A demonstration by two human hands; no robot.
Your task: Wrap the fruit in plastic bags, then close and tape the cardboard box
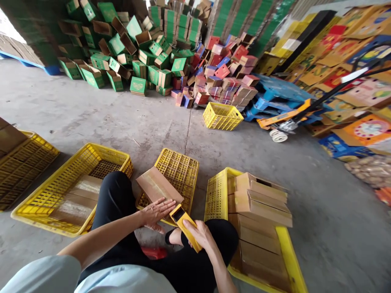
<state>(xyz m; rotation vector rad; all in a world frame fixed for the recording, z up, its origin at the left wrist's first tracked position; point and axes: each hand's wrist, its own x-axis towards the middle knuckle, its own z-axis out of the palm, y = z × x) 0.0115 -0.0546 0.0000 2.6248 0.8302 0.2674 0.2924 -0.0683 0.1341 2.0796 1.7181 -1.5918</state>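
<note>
My left hand (158, 213) lies flat on the near end of a closed brown cardboard box (159, 183), fingers stretched out. The box rests at a slant on an upturned yellow plastic crate (181, 173) between my knees. In my right hand (200, 234) is a yellow hand tool (187, 226) with a dark slot near its front end; its exact kind is unclear. The tool's front end is at the box's near right corner, close to my left fingertips. Whether it touches the box, I cannot tell.
On my left a yellow crate (79, 162) holds taped boxes (77, 199). To the right, another crate (216, 195) carries folded cardboard boxes (259, 240). Farther off are a yellow crate (222, 116), a pallet jack (287, 118), blue pallets (275, 91) and heaped green cartons (137, 69).
</note>
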